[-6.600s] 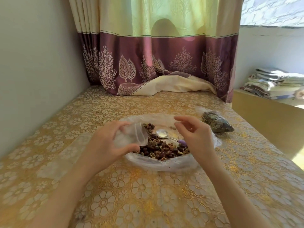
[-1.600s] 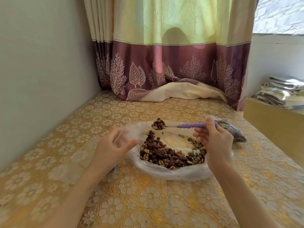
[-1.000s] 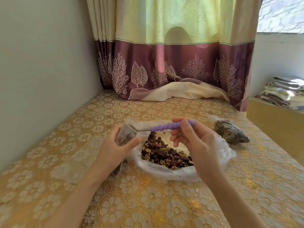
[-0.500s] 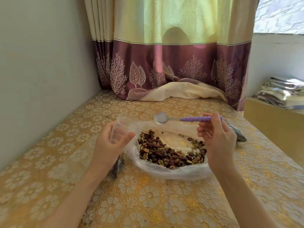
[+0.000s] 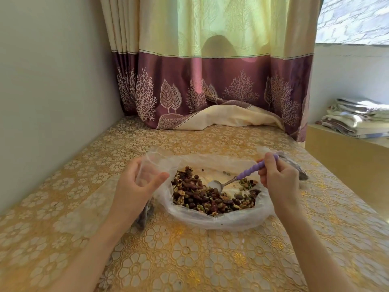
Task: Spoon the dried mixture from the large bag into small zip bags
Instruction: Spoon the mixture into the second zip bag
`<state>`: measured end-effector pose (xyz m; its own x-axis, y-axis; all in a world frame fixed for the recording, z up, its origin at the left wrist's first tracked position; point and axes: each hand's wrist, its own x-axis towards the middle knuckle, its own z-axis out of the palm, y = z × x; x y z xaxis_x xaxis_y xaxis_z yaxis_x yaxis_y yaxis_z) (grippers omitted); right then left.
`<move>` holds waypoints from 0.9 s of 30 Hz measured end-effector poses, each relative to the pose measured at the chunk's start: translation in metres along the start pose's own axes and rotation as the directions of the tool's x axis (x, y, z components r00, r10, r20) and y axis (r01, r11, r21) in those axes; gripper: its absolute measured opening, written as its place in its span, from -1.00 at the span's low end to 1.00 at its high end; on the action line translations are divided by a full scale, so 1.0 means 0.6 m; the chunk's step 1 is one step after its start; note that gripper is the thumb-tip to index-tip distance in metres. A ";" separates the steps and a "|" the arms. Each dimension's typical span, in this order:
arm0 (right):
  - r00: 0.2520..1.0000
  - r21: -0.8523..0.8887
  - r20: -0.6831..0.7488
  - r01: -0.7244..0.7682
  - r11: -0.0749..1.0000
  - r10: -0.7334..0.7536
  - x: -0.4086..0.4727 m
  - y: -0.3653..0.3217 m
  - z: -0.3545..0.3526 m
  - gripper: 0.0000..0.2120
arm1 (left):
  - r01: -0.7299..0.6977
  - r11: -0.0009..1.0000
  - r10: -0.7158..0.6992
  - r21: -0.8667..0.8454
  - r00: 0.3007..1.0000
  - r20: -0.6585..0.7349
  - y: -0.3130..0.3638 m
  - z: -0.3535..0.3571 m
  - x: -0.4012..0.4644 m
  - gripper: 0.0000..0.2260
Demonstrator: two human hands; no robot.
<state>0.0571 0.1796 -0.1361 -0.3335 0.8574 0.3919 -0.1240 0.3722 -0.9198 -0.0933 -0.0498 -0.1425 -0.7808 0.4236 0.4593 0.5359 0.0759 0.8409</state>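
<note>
While your left hand [image 5: 134, 190] holds the small zip bag [image 5: 147, 175] open at the large bag's [image 5: 221, 216] left edge, your right hand [image 5: 277, 180] grips the purple-handled spoon [image 5: 237, 178], bowl in the dried mixture [image 5: 206, 197], just right of that mouth.

The tabletop [image 5: 189, 260] carries a gold covering with a flower pattern. A curtain [image 5: 210, 70] hangs at the far edge, pale yellow above and maroon with tree and leaf motifs below; its hem lies bunched on the surface. A plain wall [image 5: 52, 81] stands at left. Folded cloths [image 5: 357, 119] are stacked on a ledge [image 5: 345, 157] at right.
</note>
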 end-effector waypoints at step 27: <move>0.929 0.370 0.055 -0.360 0.857 0.366 -0.003 -0.038 0.006 -0.62 | 0.047 0.995 -0.059 0.084 0.988 0.141 -0.020 0.011 -0.002 -0.37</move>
<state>0.0573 0.1684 -0.1159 -0.4068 0.9132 0.0260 -0.3316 -0.1211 -0.9356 -0.0966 -0.0454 -0.1549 -0.7576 0.5415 0.3643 0.5239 0.1716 0.8343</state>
